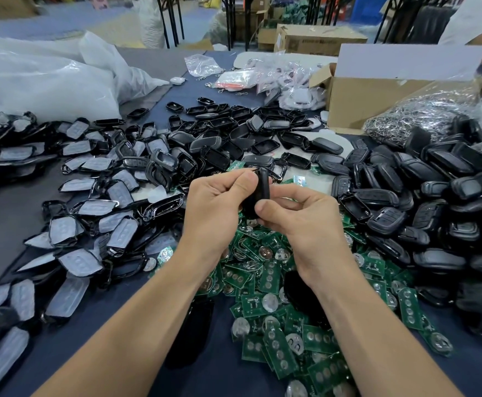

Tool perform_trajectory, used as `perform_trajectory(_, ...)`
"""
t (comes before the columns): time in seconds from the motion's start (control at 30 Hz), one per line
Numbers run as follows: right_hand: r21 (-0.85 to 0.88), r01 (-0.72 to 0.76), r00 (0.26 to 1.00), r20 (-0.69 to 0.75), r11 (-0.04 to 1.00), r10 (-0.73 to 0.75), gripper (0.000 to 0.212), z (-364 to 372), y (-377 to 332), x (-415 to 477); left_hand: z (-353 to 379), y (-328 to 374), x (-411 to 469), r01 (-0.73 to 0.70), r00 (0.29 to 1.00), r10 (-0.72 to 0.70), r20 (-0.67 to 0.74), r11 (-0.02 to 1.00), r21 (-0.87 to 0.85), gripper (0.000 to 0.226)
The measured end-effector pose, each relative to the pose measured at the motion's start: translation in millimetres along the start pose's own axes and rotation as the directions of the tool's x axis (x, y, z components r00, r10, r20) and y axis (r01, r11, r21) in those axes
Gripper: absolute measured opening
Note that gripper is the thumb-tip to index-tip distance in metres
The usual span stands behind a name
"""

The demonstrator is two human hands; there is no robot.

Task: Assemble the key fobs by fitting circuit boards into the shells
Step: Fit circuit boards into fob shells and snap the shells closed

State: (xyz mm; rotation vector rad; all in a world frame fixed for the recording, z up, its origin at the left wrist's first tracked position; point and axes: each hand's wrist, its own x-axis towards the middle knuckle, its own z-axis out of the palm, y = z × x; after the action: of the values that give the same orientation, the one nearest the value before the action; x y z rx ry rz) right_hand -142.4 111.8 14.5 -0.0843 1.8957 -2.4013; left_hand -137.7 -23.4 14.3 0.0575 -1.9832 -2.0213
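A black key fob shell (258,193) stands edge-on between my two hands above the table's middle. My left hand (217,207) grips its left side, thumb near the top. My right hand (300,216) pinches its right side, thumb pressed on the lower edge. Its inside is hidden from me. Under my hands lies a heap of green circuit boards (265,282) with round battery clips. Shell halves with pale button pads (91,224) are spread at the left. Black shells (434,202) are piled at the right.
More open black shells (219,133) lie behind my hands. A large clear plastic bag (48,84) fills the back left. At the back right stand a cardboard box (377,93), a bag of metal key rings (423,116), and small packets (262,75).
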Motion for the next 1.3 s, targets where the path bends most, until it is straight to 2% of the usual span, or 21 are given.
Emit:
perform_trajectory(0.23,-0.026,-0.009,0.999,-0.054,1.0,0.007,0.024,0,0,-1,-2,-1,0,0.013,0.999,-0.014,0.033,0.999,0.043,0.027)
perform_trajectory(0.37,0.108,-0.065,0.996,-0.057,0.992,0.072,0.019,0,-1,1,3,0,2,0.199,0.979,-0.194,0.063,0.977,-0.078,0.042)
perform_trajectory(0.43,0.209,-0.112,0.992,-0.031,0.972,0.121,0.016,0,-2,2,5,-2,2,0.219,0.974,-0.212,0.077,0.972,-0.09,0.041)
perform_trajectory(0.5,0.248,-0.134,0.99,-0.002,0.96,0.139,0.021,0,-2,2,6,-2,1,0.185,0.98,-0.176,0.093,0.978,-0.101,0.035)
perform_trajectory(0.57,0.218,-0.142,0.99,0.025,0.966,0.14,0.021,-1,-2,3,5,-3,1,0.148,0.987,-0.139,0.084,0.982,-0.113,0.03)
perform_trajectory(0.7,0.049,-0.101,0.993,0.06,0.994,0.098,0.016,0,0,1,5,-5,0,0.113,0.994,-0.111,0.024,0.991,-0.072,0.034)
perform_trajectory(0.8,-0.008,-0.092,0.993,0.071,0.996,0.092,0.016,-1,-1,1,5,-5,-2,0.086,0.996,-0.086,-0.008,0.995,-0.044,0.036)
perform_trajectory(0.93,-0.094,-0.176,0.978,0.092,0.98,0.185,0.013,-6,-3,4,3,-8,1,0.103,0.995,-0.101,-0.021,0.992,0.074,0.042)
perform_trajectory(1.0,-0.139,-0.239,0.963,0.089,0.961,0.253,0.022,-11,-9,7,0,-9,2,0.119,0.993,-0.115,-0.038,0.986,0.114,0.048)
perform_trajectory(1.03,-0.091,-0.243,0.966,0.068,0.966,0.25,0.029,-15,-16,9,-1,-8,3,0.131,0.991,-0.126,-0.05,0.986,0.105,0.049)
perform_trajectory(1.1,0.214,-0.153,0.988,0.043,0.965,0.147,0.048,-33,-30,12,-6,-6,5,0.139,0.988,-0.132,-0.083,0.986,0.091,0.044)
perform_trajectory(1.17,0.502,-0.025,0.997,0.076,0.865,-0.016,0.065,-54,-40,13,-11,-4,8,0.142,0.983,-0.129,-0.132,0.985,0.098,0.039)
perform_trajectory(1.23,0.568,0.003,0.997,0.065,0.823,-0.049,0.075,-62,-43,14,-13,-3,10,0.146,0.976,-0.126,-0.177,0.984,0.106,0.035)
perform_trajectory(1.3,0.477,-0.02,0.999,-0.03,0.879,0.039,0.063,-58,-35,16,-13,-3,10,0.144,0.973,-0.119,-0.198,0.983,0.114,0.034)
